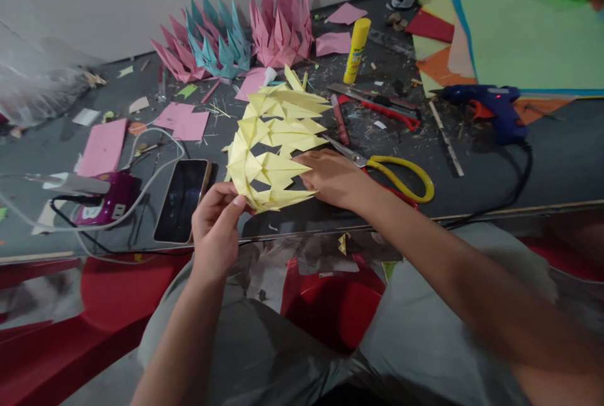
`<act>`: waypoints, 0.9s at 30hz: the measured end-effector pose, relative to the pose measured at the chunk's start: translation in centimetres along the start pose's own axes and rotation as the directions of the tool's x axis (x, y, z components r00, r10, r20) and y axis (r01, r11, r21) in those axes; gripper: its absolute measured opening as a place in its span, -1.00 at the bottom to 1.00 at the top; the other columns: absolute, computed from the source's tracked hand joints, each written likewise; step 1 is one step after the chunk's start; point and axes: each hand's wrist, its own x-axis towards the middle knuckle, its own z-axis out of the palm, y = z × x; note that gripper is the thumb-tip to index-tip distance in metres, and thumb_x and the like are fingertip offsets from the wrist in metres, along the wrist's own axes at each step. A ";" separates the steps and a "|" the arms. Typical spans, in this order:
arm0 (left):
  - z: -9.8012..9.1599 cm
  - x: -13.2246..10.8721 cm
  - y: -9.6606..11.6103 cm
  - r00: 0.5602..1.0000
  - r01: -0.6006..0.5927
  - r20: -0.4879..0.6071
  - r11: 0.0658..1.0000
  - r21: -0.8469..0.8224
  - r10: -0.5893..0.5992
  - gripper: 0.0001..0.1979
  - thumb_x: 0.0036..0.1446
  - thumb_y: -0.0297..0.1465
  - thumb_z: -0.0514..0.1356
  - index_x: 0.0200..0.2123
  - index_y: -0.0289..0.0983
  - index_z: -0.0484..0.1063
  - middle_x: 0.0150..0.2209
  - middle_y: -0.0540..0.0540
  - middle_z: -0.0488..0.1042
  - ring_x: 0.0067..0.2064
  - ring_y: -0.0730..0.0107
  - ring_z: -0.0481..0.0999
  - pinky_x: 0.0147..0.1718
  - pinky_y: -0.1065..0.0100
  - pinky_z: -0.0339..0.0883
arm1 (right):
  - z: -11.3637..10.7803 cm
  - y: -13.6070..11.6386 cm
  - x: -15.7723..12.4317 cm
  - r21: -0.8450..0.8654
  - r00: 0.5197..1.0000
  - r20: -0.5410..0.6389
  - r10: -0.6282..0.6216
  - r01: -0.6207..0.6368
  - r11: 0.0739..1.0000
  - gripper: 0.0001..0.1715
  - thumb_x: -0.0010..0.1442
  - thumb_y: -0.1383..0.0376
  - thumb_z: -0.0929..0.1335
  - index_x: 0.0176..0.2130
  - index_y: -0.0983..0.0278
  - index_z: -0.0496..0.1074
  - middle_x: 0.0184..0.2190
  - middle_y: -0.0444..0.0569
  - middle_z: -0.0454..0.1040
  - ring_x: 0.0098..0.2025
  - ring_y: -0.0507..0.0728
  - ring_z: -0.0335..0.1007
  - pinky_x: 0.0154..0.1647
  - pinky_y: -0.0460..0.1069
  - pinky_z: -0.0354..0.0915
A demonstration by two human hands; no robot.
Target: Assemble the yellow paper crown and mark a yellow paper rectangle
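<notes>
A yellow folded-paper crown [271, 148] lies tilted on its side just above the dark table's front edge, its points turned to the right. My left hand [219, 220] pinches the crown's lower left edge between thumb and fingers. From the right, my right hand [330, 176] reaches to the crown's pointed side; its fingertips are hidden behind or inside the paper, so their grip cannot be made out. Close by my right hand lie scissors [401, 173] with yellow and red handles. Behind the crown stand pink paper crowns [283, 28] and a blue one [219, 44].
A glue stick [357, 50], a cutter knife [382, 104] and a blue glue gun [493, 107] are on the table [557, 160]. Left of the crown are a phone [182, 198] and a purple power adapter [111, 195] with cables. Coloured paper sheets [533, 28] are stacked at right.
</notes>
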 end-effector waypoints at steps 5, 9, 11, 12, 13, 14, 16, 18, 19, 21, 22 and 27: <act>0.1 0.1 0.0 1.000 -0.001 -0.013 1.000 -0.013 0.001 -0.94 -0.06 -0.43 0.27 -0.43 -0.27 0.45 -0.54 0.02 0.41 -0.51 0.54 0.37 -0.50 0.51 0.26 | -0.5 -0.2 -0.1 -0.040 1.000 0.027 -0.007 0.008 0.999 -0.57 0.11 0.51 0.20 -0.03 0.31 0.37 0.15 0.07 0.26 -0.14 0.14 0.38 -0.10 0.03 0.17; 0.1 0.1 0.0 1.000 0.001 -0.013 1.000 -0.004 -0.001 -0.94 -0.06 -0.43 0.27 -0.44 -0.27 0.45 -0.55 0.02 0.41 -0.51 0.53 0.37 -0.50 0.50 0.27 | -0.5 -0.2 -0.1 -0.056 1.000 0.009 -0.008 0.008 0.998 -0.58 0.12 0.49 0.20 -0.04 0.31 0.37 0.06 0.09 0.34 -0.18 0.15 0.37 -0.13 0.03 0.14; 0.1 0.1 0.0 1.000 0.002 -0.018 1.000 0.000 -0.002 -0.94 -0.07 -0.43 0.27 -0.44 -0.27 0.45 -0.56 0.02 0.41 -0.52 0.54 0.37 -0.50 0.51 0.27 | -0.4 -0.3 -0.2 -0.056 1.000 -0.009 -0.002 0.002 0.998 -0.61 0.13 0.48 0.19 -0.07 0.29 0.38 0.05 0.07 0.35 -0.21 0.13 0.36 -0.15 0.02 0.13; 0.1 0.1 0.0 1.000 0.003 -0.020 1.000 -0.001 -0.003 -0.94 -0.07 -0.43 0.27 -0.44 -0.27 0.45 -0.56 0.02 0.41 -0.51 0.54 0.37 -0.50 0.51 0.27 | -0.4 -0.3 -0.2 -0.053 1.000 -0.018 0.005 -0.006 0.999 -0.63 0.14 0.47 0.19 -0.08 0.28 0.38 0.04 0.06 0.35 -0.22 0.12 0.36 -0.16 0.01 0.13; 0.1 0.1 0.1 1.000 0.004 -0.020 1.000 -0.003 -0.004 -0.94 -0.07 -0.43 0.27 -0.44 -0.27 0.45 -0.56 0.02 0.41 -0.51 0.54 0.37 -0.50 0.51 0.26 | -0.5 -0.3 -0.3 -0.046 1.000 -0.025 0.015 -0.016 0.999 -0.64 0.16 0.46 0.18 -0.09 0.28 0.38 0.04 0.05 0.35 -0.24 0.11 0.36 -0.18 0.00 0.13; 0.1 0.1 0.1 1.000 0.004 -0.019 1.000 -0.008 -0.005 -0.93 -0.07 -0.43 0.27 -0.44 -0.27 0.45 -0.56 0.02 0.41 -0.51 0.54 0.37 -0.50 0.52 0.26 | -0.5 -0.3 -0.3 -0.037 0.999 -0.030 0.027 -0.028 0.999 -0.65 0.17 0.44 0.18 -0.09 0.27 0.38 0.04 0.04 0.34 -0.24 0.11 0.36 -0.20 0.00 0.13; 0.1 0.1 0.1 1.000 0.003 -0.018 1.000 -0.016 -0.004 -0.93 -0.07 -0.44 0.27 -0.44 -0.27 0.45 -0.55 0.02 0.42 -0.52 0.55 0.37 -0.50 0.52 0.26 | -0.6 -0.4 -0.2 -0.016 0.998 -0.038 0.049 -0.049 0.999 -0.66 0.18 0.43 0.18 -0.07 0.28 0.35 0.03 0.05 0.34 -0.24 0.11 0.35 -0.22 -0.01 0.13; 0.1 0.1 0.1 1.000 0.006 -0.017 1.000 -0.019 -0.006 -0.93 -0.08 -0.44 0.27 -0.44 -0.28 0.45 -0.55 0.02 0.42 -0.51 0.55 0.38 -0.50 0.53 0.26 | -0.7 -0.4 0.0 -0.003 0.999 -0.032 0.043 -0.044 0.999 -0.63 0.16 0.44 0.20 -0.03 0.30 0.32 0.02 0.07 0.33 -0.18 0.13 0.34 -0.21 0.00 0.13; 0.1 0.1 0.1 1.000 0.010 -0.016 1.000 -0.019 -0.010 -0.93 -0.08 -0.44 0.27 -0.44 -0.28 0.45 -0.55 0.02 0.42 -0.51 0.54 0.38 -0.50 0.52 0.27 | -0.7 -0.4 0.1 -0.001 0.999 -0.029 0.033 -0.033 0.999 -0.60 0.15 0.44 0.21 0.00 0.31 0.30 0.01 0.08 0.33 -0.14 0.14 0.33 -0.20 0.00 0.13; 0.0 0.2 0.1 1.000 0.019 -0.022 1.000 -0.020 -0.019 -0.92 -0.09 -0.43 0.28 -0.44 -0.28 0.45 -0.55 0.02 0.41 -0.50 0.52 0.39 -0.50 0.51 0.28 | -0.6 -0.4 0.3 -0.002 0.999 -0.038 0.022 -0.022 1.000 -0.61 0.17 0.41 0.22 0.01 0.31 0.29 -0.03 0.08 0.35 -0.10 0.16 0.32 -0.16 0.02 0.12; 0.0 0.2 0.0 0.999 0.024 -0.028 0.999 -0.021 -0.025 -0.91 -0.09 -0.43 0.29 -0.44 -0.28 0.45 -0.56 0.02 0.41 -0.50 0.51 0.40 -0.50 0.51 0.28 | -0.4 -0.4 0.4 -0.003 0.998 -0.050 0.023 -0.024 1.000 -0.64 0.20 0.38 0.21 0.00 0.31 0.30 -0.04 0.08 0.35 -0.10 0.15 0.31 -0.15 0.02 0.12; -0.2 0.4 -0.2 0.997 0.040 -0.060 0.999 -0.026 -0.041 -0.87 -0.13 -0.42 0.32 -0.43 -0.27 0.45 -0.56 0.04 0.41 -0.51 0.53 0.39 -0.49 0.51 0.30 | 0.2 -0.3 0.8 -0.016 0.995 -0.099 0.023 -0.025 1.000 -0.69 0.25 0.31 0.17 -0.07 0.29 0.36 -0.05 0.05 0.35 -0.08 0.16 0.27 -0.14 0.05 0.09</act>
